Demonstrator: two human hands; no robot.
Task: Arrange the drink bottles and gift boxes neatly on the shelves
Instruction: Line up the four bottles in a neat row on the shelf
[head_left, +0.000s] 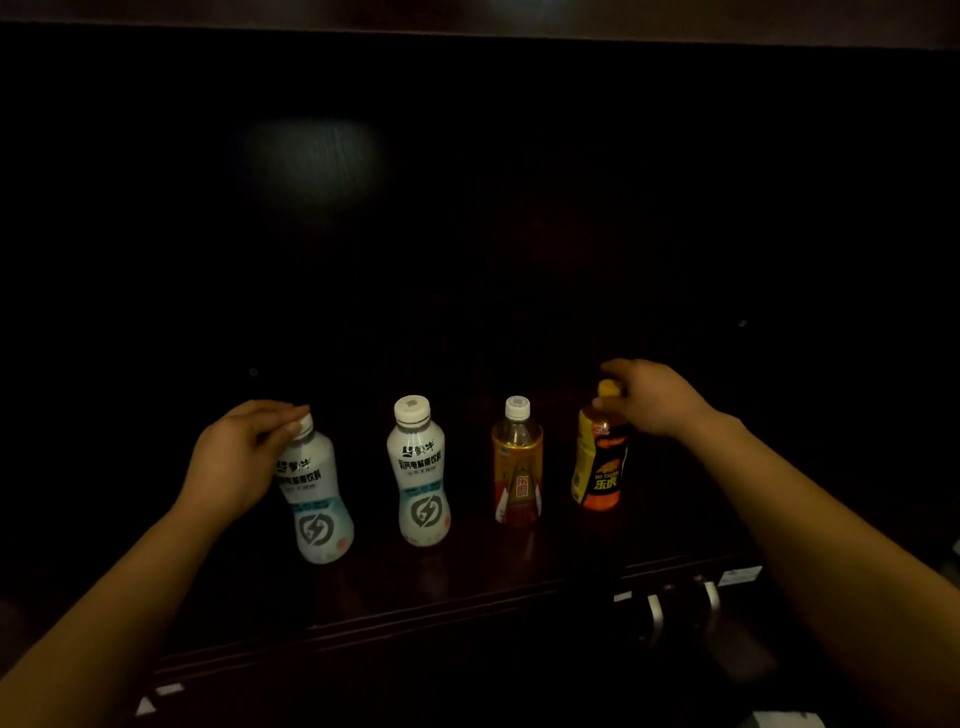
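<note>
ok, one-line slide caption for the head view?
Left hand and right hand grip the caps of the outermost of four bottles on a dark shelf.

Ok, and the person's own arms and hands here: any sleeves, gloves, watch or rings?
None visible. The left hand and right hand are ungloved, and both forearms are bare to the frame edge. No watch, bracelet or ring shows, though the dim light could hide a small one.

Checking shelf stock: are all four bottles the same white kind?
No: two white bottles stand on the left, then an amber bottle and a yellow-and-black bottle on the right.
</note>
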